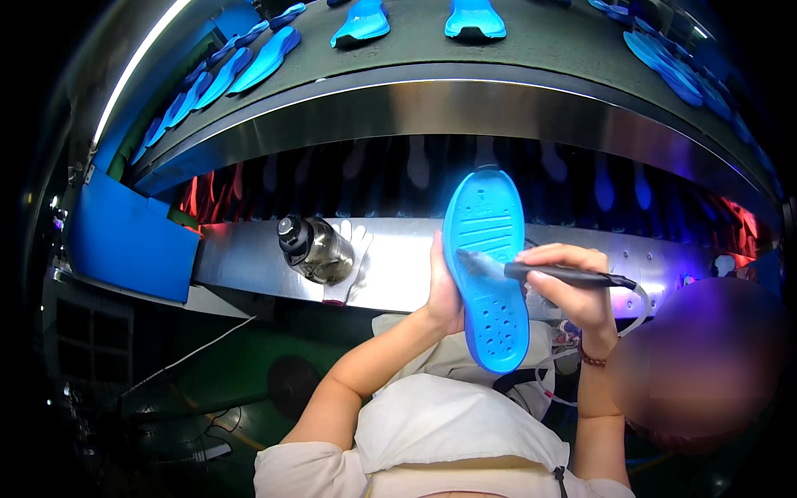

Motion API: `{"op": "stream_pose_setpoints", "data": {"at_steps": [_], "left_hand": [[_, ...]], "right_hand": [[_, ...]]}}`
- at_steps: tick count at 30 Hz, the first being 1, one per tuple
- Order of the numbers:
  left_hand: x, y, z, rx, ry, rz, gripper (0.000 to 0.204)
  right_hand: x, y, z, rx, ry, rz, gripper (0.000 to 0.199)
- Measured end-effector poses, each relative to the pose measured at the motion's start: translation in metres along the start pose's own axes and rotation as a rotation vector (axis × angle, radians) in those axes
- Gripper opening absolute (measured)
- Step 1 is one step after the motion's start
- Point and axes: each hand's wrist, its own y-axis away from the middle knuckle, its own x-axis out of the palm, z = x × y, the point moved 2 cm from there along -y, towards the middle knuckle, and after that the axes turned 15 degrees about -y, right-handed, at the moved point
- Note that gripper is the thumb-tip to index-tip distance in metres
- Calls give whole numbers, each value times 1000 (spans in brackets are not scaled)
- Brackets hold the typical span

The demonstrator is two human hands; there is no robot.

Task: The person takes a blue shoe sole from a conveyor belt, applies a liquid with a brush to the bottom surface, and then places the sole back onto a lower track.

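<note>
My left hand (444, 286) grips a blue shoe sole (488, 266) by its left edge and holds it upright, tread side toward me. My right hand (573, 286) holds a black-handled brush (556, 272) level. Its bristles rest on the middle of the sole. Both hands are in front of a steel ledge (249, 261).
A dark-capped glass bottle (314, 247) stands on the steel ledge beside a white glove (353, 257). Several blue soles (266, 58) ride a grey conveyor belt above. A blue panel (124, 241) is at the left. Another person's blurred head (706, 365) is at the right.
</note>
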Motion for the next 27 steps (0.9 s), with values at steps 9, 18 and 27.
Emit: {"op": "stream_pose_setpoints", "data": {"at_steps": [9,18,27], "left_hand": [[0,-4,-19,230,-57,-51,102],[-3,-3,-40,326,-15,-90,98],[-1,-5,-52,296,-50,-129,102]], "right_hand": [[-1,12,-3,-250,256,194,22],[-8,25,-15,-246,228,190,20],[-9,36,-34,-166,128,161,23]]}}
